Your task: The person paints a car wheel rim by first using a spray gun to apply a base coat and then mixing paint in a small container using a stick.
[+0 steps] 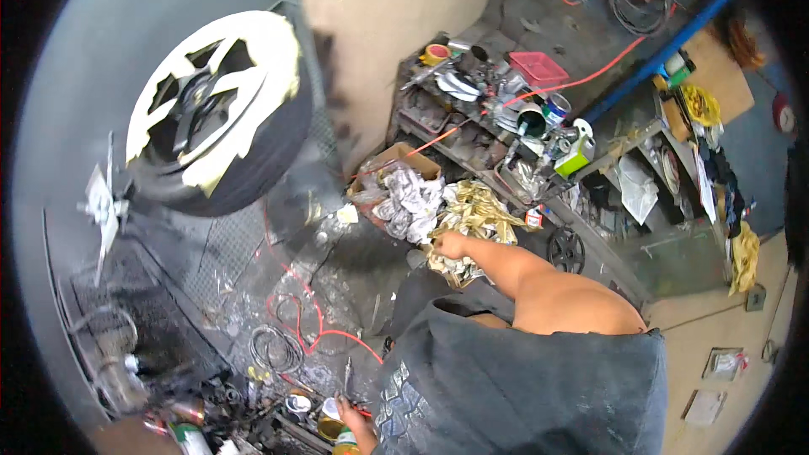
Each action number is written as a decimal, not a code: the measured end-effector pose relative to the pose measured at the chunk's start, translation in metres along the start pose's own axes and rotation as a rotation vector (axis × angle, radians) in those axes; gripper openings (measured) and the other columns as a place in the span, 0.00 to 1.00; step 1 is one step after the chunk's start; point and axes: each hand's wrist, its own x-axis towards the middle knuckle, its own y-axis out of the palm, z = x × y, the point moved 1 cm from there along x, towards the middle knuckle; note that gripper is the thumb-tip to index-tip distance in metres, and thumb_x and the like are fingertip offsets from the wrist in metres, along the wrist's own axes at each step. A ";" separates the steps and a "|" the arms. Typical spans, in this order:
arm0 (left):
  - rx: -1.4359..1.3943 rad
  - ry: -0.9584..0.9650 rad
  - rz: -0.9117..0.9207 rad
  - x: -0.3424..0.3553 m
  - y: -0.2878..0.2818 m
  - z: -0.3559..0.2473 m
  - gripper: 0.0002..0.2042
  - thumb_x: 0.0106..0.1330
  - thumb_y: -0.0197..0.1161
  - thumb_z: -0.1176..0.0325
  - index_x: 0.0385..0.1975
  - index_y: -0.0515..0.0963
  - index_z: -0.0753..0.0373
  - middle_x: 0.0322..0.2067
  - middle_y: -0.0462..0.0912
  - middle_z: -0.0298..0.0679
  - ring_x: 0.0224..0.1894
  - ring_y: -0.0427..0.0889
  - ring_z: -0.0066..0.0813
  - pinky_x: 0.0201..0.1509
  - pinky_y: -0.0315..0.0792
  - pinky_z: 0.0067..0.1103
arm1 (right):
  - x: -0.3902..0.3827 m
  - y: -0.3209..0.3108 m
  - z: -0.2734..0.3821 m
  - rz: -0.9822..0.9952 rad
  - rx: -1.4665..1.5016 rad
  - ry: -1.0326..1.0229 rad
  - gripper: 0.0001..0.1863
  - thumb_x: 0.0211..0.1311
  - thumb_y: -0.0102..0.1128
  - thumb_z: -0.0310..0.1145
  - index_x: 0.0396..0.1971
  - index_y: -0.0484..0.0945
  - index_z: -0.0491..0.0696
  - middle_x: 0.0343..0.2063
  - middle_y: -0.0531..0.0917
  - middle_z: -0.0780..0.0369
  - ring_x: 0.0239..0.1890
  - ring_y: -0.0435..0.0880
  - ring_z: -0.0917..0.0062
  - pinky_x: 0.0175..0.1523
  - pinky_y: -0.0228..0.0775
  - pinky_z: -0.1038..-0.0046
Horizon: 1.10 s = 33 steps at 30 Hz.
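In the head view, the right hand (pixel 451 244) was seen reached out across the front of the body, right at the near edge of a crumpled gold heap (pixel 482 206). The fingers looked curled in, but whether anything was actually clamped in them couldn't be told. The heap itself was piled on the floor, near the middle of the frame, with a white heap (pixel 410 200) pushed up against its left side and a cardboard box (pixel 417 162) just behind.

The left hand (pixel 356 425) was only partly caught, down at the bottom edge, next to an open tin (pixel 330 428). Its grip couldn't be told either. A thin pointed tool (pixel 348 372) was seen just above the fingers; whether it was held wasn't clear.

Both hands were kept well apart. A dark grey shirt (pixel 522 392) was stretched over most of the lower part.

Up on the left, a big wheel (pixel 198 108) was propped at a tilt, its spokes and rim covered in something pale yellow with ragged edges. On the right, a shelf (pixel 462 150) was crammed with clutter, a red basket (pixel 539 72) included. An orange hose (pixel 600 76) was strung across it, and a black spoked disc (pixel 566 250) was leaned near its foot.
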 end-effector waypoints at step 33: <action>0.285 0.264 0.563 0.049 0.289 -0.214 0.20 0.72 0.58 0.76 0.64 0.73 0.59 0.30 0.72 0.23 0.26 0.65 0.09 0.27 0.59 0.12 | -0.061 -0.240 -0.266 -1.494 0.595 0.834 0.19 0.52 0.68 0.30 0.43 0.77 0.39 0.44 0.80 0.44 0.50 0.78 0.47 0.56 0.69 0.55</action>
